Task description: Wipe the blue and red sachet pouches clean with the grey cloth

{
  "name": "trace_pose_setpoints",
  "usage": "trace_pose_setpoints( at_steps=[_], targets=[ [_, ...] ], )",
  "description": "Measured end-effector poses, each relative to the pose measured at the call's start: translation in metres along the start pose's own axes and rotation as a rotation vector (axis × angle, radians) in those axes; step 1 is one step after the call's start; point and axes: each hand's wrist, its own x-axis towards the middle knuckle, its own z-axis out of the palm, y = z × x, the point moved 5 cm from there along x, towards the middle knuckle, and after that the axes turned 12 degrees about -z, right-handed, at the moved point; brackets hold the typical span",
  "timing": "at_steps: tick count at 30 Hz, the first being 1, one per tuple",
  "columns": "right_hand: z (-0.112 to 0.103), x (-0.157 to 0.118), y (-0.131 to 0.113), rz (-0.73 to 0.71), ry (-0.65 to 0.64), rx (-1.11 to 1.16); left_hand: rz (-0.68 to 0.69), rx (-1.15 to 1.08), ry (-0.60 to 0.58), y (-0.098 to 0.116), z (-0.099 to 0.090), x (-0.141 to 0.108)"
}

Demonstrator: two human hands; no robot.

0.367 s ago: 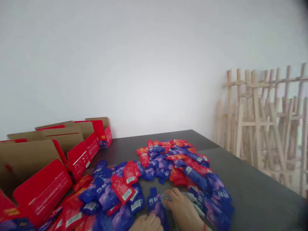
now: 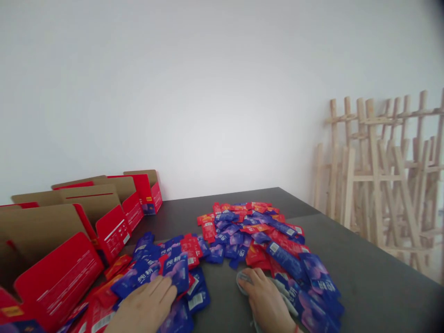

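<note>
My left hand [image 2: 147, 300] is over the left heap with its fingers bent against a blue pouch [image 2: 177, 270], which lies on top of red and blue pouches there. The thumb is hidden beneath the hand. My right hand [image 2: 265, 298] presses on the dark tabletop with its fingers closed around a grey cloth [image 2: 286, 296]. Just right of that hand lie several blue pouches [image 2: 317, 305], part of the right heap.
Open red cardboard boxes [image 2: 58, 277] with brown insides stand in a row on the left. A mixed heap of red and blue pouches [image 2: 239, 226] curves along the dark table [image 2: 350, 259]. Wooden easels [image 2: 374, 185] lean by the white wall at right.
My left hand has moved left from mid-table to the left heap, and the blue pouch from mid-table has gone with it. My right hand stays on the cloth, nearly still.
</note>
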Motion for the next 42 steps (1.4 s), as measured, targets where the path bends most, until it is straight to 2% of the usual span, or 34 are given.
trace_pose_setpoints(
  at_steps=[2,4,6,8,11,13,15,17,20,22,24,26,31,36,39,42],
  targets=[
    [-0.001,0.000,-0.001,0.003,-0.005,0.009,-0.082,0.039,-0.126,-0.019,0.009,-0.003],
    [-0.002,0.000,-0.001,0.012,-0.006,0.022,-0.173,0.071,-0.261,-0.027,0.018,-0.002],
    [-0.003,0.001,-0.002,0.021,-0.004,0.032,-0.225,0.048,-0.388,-0.027,0.021,0.003],
    [-0.004,0.001,-0.002,0.026,0.000,0.045,-0.246,-0.013,-0.445,-0.021,0.014,0.016],
    [-0.004,0.000,-0.001,0.026,0.014,0.065,-0.242,-0.098,-0.393,0.000,-0.001,0.049],
    [-0.003,0.000,0.000,0.024,0.030,0.072,-0.207,-0.123,-0.340,0.023,0.001,0.078],
    [-0.004,-0.001,0.001,0.025,0.048,0.080,-0.133,-0.105,-0.313,0.051,0.016,0.108],
    [-0.004,-0.002,0.002,0.029,0.062,0.094,-0.073,-0.013,-0.335,0.076,0.041,0.135],
    [-0.004,-0.003,0.005,0.035,0.077,0.118,-0.064,0.023,-0.362,0.096,0.074,0.164],
    [-0.005,-0.003,0.006,0.032,0.092,0.136,-0.056,0.030,-0.362,0.102,0.085,0.171],
    [-0.006,-0.002,0.005,0.024,0.101,0.150,-0.036,0.040,-0.350,0.105,0.086,0.169],
    [-0.008,-0.001,0.004,0.024,0.098,0.159,-0.014,0.047,-0.330,0.110,0.078,0.158],
    [-0.014,0.000,0.003,0.042,0.095,0.198,0.040,0.006,-0.252,0.143,0.057,0.102],
    [-0.022,0.001,0.007,0.071,0.120,0.243,0.296,-0.149,-0.180,0.185,0.062,0.059],
    [-0.028,-0.003,0.006,0.050,0.095,0.247,0.376,-0.234,-0.068,0.185,0.064,0.051],
    [-0.028,-0.013,-0.005,-0.105,-0.026,0.186,0.373,-0.299,0.063,0.174,0.063,0.047]
  ],
)
